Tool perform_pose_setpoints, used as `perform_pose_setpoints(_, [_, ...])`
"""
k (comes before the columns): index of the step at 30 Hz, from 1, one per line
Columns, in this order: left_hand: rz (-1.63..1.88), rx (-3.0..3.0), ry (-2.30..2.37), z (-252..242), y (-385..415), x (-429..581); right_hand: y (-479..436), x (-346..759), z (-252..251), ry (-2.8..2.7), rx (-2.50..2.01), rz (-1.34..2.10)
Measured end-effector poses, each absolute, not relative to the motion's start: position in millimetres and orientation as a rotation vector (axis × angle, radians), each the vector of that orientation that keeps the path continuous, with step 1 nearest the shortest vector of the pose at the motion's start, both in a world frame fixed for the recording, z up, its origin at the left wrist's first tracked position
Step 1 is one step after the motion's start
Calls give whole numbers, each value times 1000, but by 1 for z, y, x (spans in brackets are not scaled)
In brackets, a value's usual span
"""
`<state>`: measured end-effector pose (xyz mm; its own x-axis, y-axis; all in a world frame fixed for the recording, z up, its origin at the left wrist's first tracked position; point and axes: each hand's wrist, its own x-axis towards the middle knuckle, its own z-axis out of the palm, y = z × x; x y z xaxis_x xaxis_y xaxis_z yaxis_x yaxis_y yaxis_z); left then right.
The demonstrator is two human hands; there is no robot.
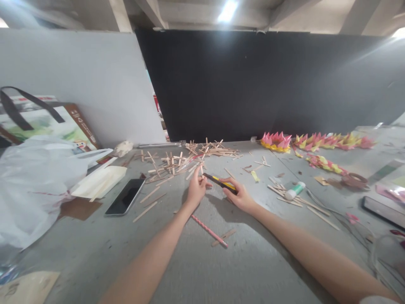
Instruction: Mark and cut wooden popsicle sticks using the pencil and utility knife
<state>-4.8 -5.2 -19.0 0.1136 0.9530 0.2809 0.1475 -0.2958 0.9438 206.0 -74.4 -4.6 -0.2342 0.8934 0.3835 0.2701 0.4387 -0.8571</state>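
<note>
Near the middle of the table, my left hand pinches a short wooden craft stick that points up from the fingers. Closed around a yellow and black utility knife, my right hand holds it with the tip pointing left, close to the stick; whether the two touch I cannot tell. A heap of wooden sticks lies just beyond my hands. Below them rests a pink patterned pencil, beside a small loose stick.
At left are a phone, a paper tray and a white plastic bag. To the right lie a glue stick, a tape roll, cables and another phone. Folded paper pieces stand before the black panel.
</note>
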Motion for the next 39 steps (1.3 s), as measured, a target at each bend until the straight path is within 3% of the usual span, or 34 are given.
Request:
perform_pose_setpoints(12, [1378, 1685, 1066, -17, -7, -3, -78, 204, -4, -1909, -1136, 580])
perform_pose_setpoints(20, [1330, 1611, 1070, -19, -6, -4, -79, 204, 0, -1967, -985, 692])
perform_pose_setpoints(39, [1357, 1534, 894, -28, 4, -3, -75, 206, -14, -2002, -1011, 563])
